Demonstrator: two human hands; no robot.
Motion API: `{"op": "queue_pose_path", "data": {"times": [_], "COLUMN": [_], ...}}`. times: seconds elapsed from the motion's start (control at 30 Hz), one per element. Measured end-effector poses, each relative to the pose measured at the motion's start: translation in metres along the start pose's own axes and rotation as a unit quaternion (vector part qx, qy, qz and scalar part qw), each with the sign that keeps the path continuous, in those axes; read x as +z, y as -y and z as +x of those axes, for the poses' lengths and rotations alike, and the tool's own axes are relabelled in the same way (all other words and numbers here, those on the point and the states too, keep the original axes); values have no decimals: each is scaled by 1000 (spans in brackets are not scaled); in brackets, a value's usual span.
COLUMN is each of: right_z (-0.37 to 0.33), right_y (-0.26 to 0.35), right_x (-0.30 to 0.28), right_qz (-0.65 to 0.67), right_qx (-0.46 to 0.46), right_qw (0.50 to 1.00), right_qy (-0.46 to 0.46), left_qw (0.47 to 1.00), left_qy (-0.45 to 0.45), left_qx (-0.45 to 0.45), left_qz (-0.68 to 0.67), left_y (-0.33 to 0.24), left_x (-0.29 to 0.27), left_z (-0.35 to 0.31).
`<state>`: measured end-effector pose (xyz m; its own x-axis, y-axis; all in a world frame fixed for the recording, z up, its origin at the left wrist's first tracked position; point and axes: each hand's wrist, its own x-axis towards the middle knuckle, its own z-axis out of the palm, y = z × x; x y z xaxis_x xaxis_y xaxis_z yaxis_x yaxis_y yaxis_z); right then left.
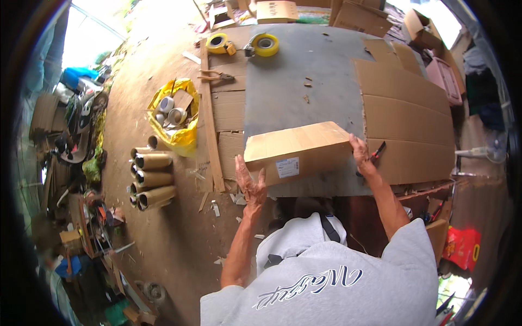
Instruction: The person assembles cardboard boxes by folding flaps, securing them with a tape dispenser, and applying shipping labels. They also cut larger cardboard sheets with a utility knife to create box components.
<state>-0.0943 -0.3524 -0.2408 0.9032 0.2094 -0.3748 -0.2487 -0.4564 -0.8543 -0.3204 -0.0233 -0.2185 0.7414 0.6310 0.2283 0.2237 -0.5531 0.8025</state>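
A long closed cardboard box (312, 157) with a white label on its near side is held tilted over the near part of the worktable. My left hand (251, 183) presses on its left end, fingers pointing up and thumb apart. At the opposite end, my right hand (361, 154) grips the right edge; some of its fingers are hidden behind the box. Just right of that hand lies a red and black utility knife (376, 152) on a flat cardboard sheet (410, 122).
Tape rolls (265, 44), a tape measure (230, 49) and pliers (216, 76) lie toward the table's far left. On the floor beside a wooden strip (211, 119) stand a yellow bag (187, 138) of tape rolls and several cardboard tubes (154, 178). A pink bin (443, 80) is at right.
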Motion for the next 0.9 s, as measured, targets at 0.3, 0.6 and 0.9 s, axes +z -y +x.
{"op": "queue_pose_path", "data": {"times": [0.3, 0.6, 0.9], "right_z": [-5, -45, -189], "right_y": [3, -4, 61], "right_x": [32, 45, 235], "right_qz": [79, 145, -16], "right_qx": [25, 23, -64], "right_qw": [989, 988, 974], "right_qy": [-124, 36, 217], "left_qw": [957, 953, 796], "left_qy": [-17, -58, -352], "left_qx": [-223, -228, -398], "left_qz": [-183, -191, -289], "left_y": [-1, 29, 118], "left_x": [15, -50, -219], "left_z": [0, -58, -242]}}
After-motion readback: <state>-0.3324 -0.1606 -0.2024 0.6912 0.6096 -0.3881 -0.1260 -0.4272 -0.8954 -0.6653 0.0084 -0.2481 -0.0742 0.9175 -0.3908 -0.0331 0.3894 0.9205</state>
